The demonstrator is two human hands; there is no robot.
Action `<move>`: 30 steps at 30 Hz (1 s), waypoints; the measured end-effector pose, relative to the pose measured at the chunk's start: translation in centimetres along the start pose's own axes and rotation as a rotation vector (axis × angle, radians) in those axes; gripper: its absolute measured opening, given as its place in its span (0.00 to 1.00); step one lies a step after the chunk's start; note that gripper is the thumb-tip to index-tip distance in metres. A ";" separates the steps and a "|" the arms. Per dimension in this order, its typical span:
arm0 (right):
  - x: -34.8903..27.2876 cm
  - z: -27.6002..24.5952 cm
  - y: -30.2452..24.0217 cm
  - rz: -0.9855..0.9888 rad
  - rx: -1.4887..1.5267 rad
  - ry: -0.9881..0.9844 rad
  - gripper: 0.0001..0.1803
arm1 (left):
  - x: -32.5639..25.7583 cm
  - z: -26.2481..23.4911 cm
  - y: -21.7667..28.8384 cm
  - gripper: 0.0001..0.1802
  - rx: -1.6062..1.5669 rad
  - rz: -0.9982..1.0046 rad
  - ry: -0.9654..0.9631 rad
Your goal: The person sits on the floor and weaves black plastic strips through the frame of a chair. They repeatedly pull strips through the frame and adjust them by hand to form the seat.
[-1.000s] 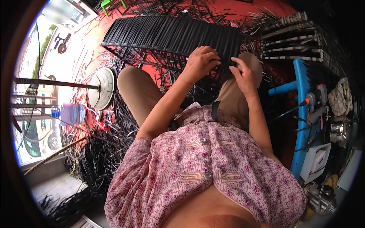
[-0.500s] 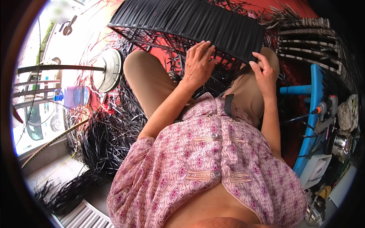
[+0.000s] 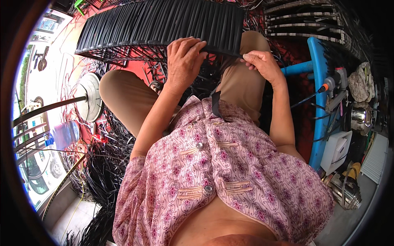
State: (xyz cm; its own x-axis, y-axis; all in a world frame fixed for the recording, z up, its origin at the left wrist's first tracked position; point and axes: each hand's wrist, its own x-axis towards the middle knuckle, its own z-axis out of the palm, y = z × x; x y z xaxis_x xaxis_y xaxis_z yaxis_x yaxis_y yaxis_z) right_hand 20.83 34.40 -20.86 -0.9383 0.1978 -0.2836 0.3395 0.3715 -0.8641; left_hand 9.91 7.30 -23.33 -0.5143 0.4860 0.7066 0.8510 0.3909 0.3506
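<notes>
A long frame wrapped with close black plastic strips (image 3: 164, 24) lies across the top of the view, its open lattice underside facing me. The fingers of my left hand (image 3: 182, 61) curl over its near edge, right of the middle. My right hand (image 3: 264, 65) is closed at the frame's near right corner, thumb and forefinger pressed together. What they pinch is dark and too small to make out. Beneath the frame, my knees in brown trousers (image 3: 127, 94) are apart, with loose black strips between them.
Heaps of loose black strips (image 3: 102, 176) lie at my left by a round white base (image 3: 88, 96) and a blue-tinted bottle (image 3: 65, 135). A blue stool (image 3: 318, 102) with a orange-tipped tool (image 3: 328, 87) stands right. Striped woven frames (image 3: 305, 24) are far right; a metal flask (image 3: 342, 190) lies near right.
The view has shifted, so the whole scene sits further left. My right hand has gone from spread fingers at the frame's corner to a pinch there. My left hand stays on the near edge.
</notes>
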 end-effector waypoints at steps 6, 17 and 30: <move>0.2 0.2 0.4 -0.023 0.217 -0.032 0.12 | 1.2 2.4 0.2 0.16 -0.095 0.043 -0.059; 1.5 -0.6 1.7 0.022 0.423 -0.120 0.07 | 1.1 2.4 0.3 0.13 -0.062 0.024 -0.055; 4.3 -1.0 -0.1 0.010 0.332 0.025 0.12 | 0.0 3.5 -0.1 0.15 -0.115 0.052 0.040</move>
State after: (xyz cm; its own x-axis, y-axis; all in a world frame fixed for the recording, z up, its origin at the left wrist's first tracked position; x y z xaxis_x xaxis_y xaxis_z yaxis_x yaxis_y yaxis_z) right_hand 16.86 36.11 -21.61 -0.9316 0.2238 -0.2863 0.3052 0.0545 -0.9507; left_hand 9.45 10.02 -25.50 -0.4665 0.4711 0.7487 0.8842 0.2729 0.3792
